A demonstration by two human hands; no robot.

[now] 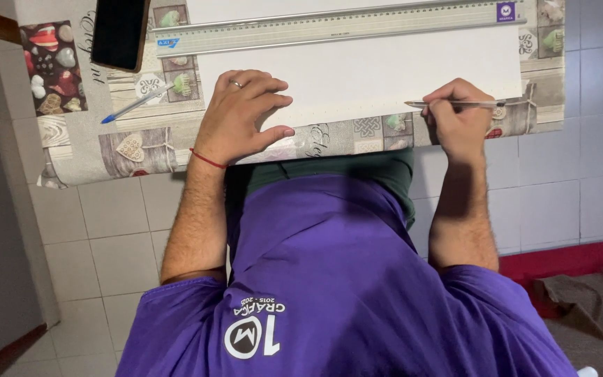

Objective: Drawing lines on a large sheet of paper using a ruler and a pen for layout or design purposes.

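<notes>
Both hands on white sheet, pencil in one.
Left hand [241, 115] spread, fingertips pressing the white sheet [385, 70] flat, holding nothing. Right hand [458, 115] closed around a thin pencil [455, 105], tip pointing toward the left hand on sheet's near edge. Long ruler [336, 28] just beyond both hands; blue pen [136, 105] outboard of left hand.

A patterned tablecloth [78, 150] carries white sheet [357, 77], ruler [336, 28], blue pen [137, 103], phone [120, 31].

Blue pen [136, 104], black phone [118, 31]
</notes>
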